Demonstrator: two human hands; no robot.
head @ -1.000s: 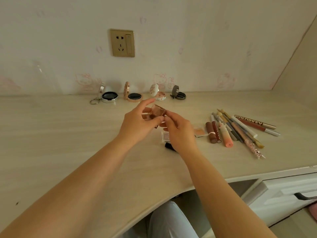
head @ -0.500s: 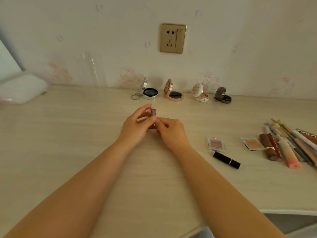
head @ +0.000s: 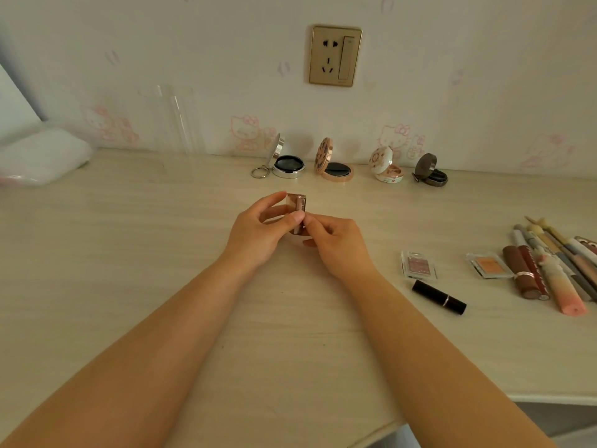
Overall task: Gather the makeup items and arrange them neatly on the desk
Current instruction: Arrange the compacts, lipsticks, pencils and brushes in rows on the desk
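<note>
My left hand (head: 258, 231) and my right hand (head: 336, 244) together hold a small brown square makeup case (head: 296, 208) upright over the middle of the desk (head: 129, 253). The left thumb and fingers pinch its sides; the right fingertips pinch its lower edge. Several open compacts stand along the wall: a silver one (head: 287, 166), a rose-gold one (head: 334, 168), a white patterned one (head: 387, 169) and a dark one (head: 431, 174). To the right lie a pink blush pan (head: 419, 265), an orange one (head: 489, 265), a black lipstick (head: 439, 297) and a row of tubes and pencils (head: 555, 270).
A clear plastic holder (head: 174, 121) stands against the wall at the back left. A white bag (head: 38, 156) lies at the far left. A gold wall socket (head: 334, 56) is above the compacts. The desk's front edge curves in at the bottom right.
The view swung left, so the tubes and pencils now sit at the right edge. Both hands keep hold of the brown case, which has turned more upright.
</note>
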